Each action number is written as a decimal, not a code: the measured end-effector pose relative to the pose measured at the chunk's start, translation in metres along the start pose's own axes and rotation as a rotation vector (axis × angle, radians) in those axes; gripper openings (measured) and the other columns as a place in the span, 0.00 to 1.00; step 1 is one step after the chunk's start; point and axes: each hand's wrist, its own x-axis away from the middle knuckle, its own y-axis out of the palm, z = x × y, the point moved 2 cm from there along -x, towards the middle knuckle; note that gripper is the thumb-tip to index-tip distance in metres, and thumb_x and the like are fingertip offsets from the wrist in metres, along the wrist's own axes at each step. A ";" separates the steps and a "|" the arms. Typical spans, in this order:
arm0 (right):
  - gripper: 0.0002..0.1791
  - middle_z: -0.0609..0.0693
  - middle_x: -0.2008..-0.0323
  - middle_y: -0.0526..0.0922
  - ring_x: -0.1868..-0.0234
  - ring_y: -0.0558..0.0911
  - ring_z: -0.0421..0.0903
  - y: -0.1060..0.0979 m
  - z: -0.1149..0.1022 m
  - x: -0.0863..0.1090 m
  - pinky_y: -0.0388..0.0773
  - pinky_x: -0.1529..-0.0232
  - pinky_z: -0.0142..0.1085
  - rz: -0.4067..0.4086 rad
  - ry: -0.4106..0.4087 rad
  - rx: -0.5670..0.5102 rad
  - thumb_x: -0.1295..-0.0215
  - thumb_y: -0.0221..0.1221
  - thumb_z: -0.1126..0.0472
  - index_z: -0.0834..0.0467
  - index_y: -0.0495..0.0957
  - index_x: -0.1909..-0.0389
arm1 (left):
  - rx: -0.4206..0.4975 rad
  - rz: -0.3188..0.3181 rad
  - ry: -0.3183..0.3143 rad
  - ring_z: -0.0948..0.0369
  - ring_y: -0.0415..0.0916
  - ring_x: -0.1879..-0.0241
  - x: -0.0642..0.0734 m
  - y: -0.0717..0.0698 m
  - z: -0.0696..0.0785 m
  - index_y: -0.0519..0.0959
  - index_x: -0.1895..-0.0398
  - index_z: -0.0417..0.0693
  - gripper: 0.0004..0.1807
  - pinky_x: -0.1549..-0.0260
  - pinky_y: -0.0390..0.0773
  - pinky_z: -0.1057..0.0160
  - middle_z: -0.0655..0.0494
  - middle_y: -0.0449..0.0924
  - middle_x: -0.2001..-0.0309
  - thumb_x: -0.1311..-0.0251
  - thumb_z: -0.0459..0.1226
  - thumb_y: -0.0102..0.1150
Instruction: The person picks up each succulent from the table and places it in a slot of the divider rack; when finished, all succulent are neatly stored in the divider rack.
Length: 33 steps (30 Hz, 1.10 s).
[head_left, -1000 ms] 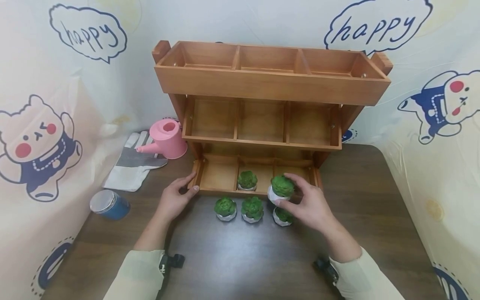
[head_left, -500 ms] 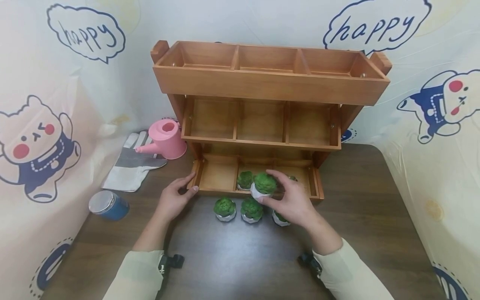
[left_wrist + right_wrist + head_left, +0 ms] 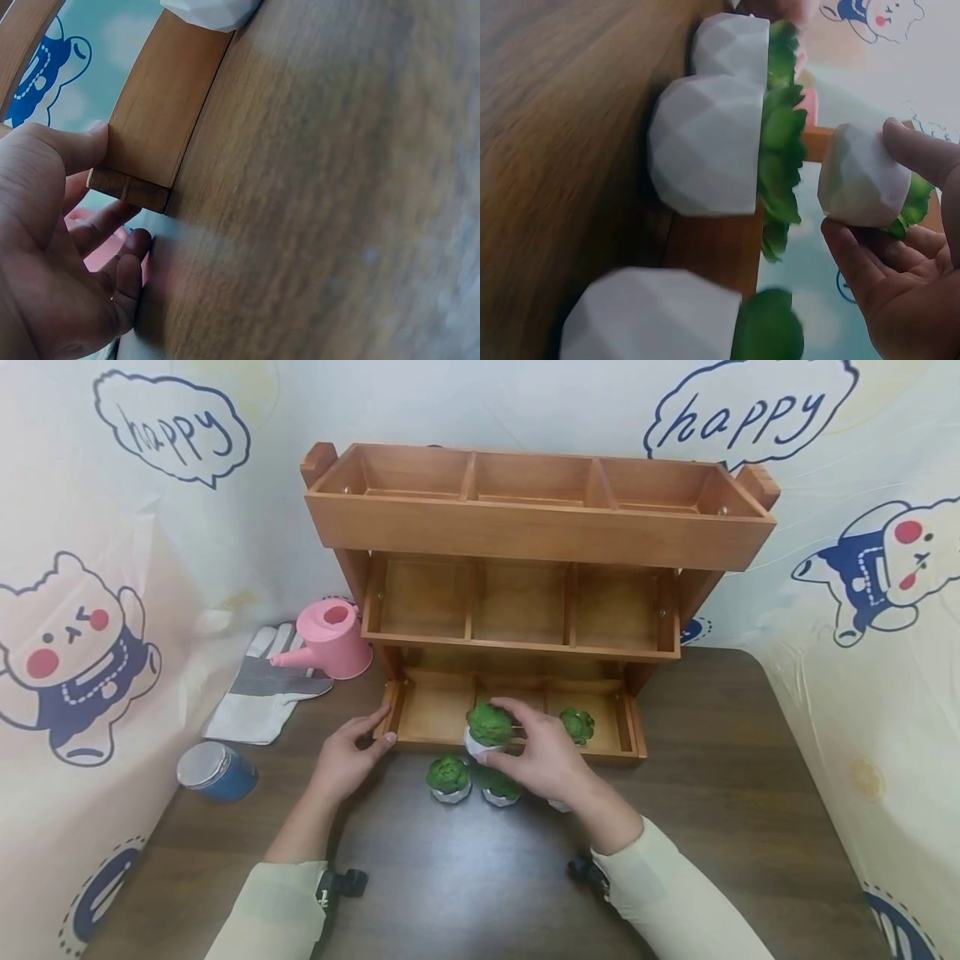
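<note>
My right hand pinches the white faceted pot of a small green succulent, thumb on one side and fingers on the other. It is held above the front edge of the wooden tiered planter's bottom tray, overlapping the middle compartment. My left hand grips that tray's left front corner, thumb against the front board, fingers round the end. Another succulent sits in the right compartment. Three more stand in a row before the tray: left, middle, and right, partly hidden by my right hand.
The planter's upper tiers rise behind the bottom tray, each divided into three compartments. Left of it are a pink watering can, a grey and white glove and a blue jar with a silver lid. Printed cloth hangs around the table.
My right hand has carried the held succulent leftward along the bottom tray, from the right compartment to the middle, uncovering the right compartment's succulent. My left hand has stayed on the tray corner.
</note>
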 end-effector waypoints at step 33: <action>0.44 0.51 0.41 0.83 0.45 0.84 0.47 0.052 -0.033 -0.064 0.82 0.45 0.43 -0.108 0.003 0.129 0.42 0.75 0.42 0.50 0.69 0.27 | -0.009 0.012 0.045 0.42 0.68 0.30 0.000 0.000 0.000 0.71 0.24 0.65 0.33 0.33 0.65 0.33 0.44 0.71 0.28 0.30 0.55 0.63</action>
